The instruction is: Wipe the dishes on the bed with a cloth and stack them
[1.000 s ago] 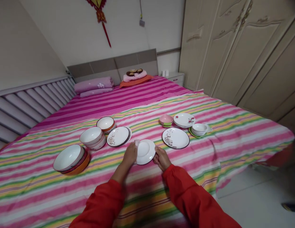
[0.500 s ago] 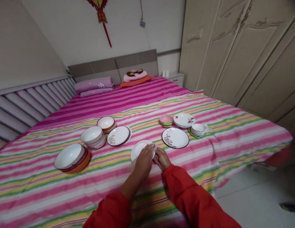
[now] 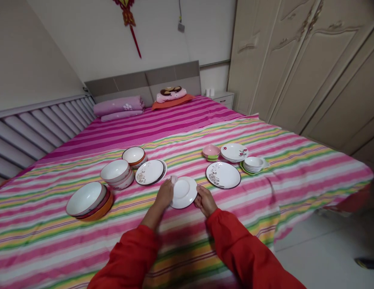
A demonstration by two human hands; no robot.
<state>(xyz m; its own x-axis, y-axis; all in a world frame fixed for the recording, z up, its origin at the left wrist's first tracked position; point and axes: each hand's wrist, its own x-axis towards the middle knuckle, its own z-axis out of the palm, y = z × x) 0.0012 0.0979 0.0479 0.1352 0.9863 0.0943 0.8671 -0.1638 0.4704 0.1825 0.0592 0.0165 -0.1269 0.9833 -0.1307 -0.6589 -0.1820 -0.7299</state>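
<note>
A white plate [image 3: 183,193] is held in front of me, and a raised ring shows on the face turned up. My right hand [image 3: 205,200] pinches its right rim between thumb and fingers. At the left rim is my left hand [image 3: 164,194], closed around a pale, crumpled cloth [image 3: 174,179] whose tip sticks out above the fingers. Just past the left hand lies a stack of flowered plates [image 3: 150,172]. A dark-rimmed flowered plate [image 3: 223,175] rests on the bed beyond my right hand.
Large bowls [image 3: 86,198], pink-rimmed bowls [image 3: 115,171] and orange-banded bowls [image 3: 133,155] stand stacked at left. To the right are pink bowls [image 3: 211,151], red-flowered plates [image 3: 234,151] and small white dishes [image 3: 253,163]. A striped sheet [image 3: 120,249] covers the bed; a wardrobe [image 3: 274,72] stands right.
My left hand has moved left across the plate with the cloth, from its right part to its left rim, uncovering the middle. My right hand still holds the right rim.
</note>
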